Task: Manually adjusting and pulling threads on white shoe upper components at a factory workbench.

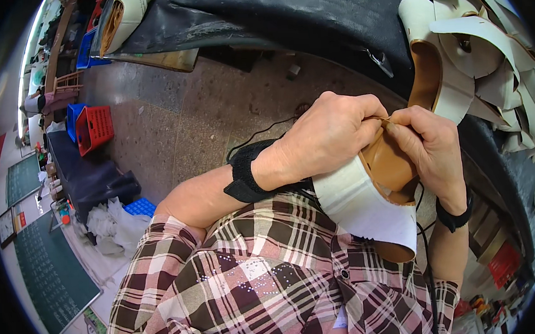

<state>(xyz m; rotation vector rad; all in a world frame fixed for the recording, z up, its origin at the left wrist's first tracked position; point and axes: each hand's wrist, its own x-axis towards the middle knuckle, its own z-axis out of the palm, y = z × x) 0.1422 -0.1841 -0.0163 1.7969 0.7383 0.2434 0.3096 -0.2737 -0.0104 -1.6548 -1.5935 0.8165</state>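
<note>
Between my two hands is a piece that looks like a shoe upper, white on the outside with smooth tan leather inside. My left hand is closed, its thumb and fingers pinching the tan edge at the top of the piece. Right beside those fingertips, my right hand grips the same edge between thumb and forefinger. The fingertips of both hands almost meet there. The lower white part of the upper curves down against my plaid shirt, and its open end shows a tan lining. Black bands circle both wrists.
Across the far side runs a black-covered worktop, a similar white upper at its left end. Many white and tan pieces are heaped at the right. Red and blue crates stand at left. A black cable passes near my arms.
</note>
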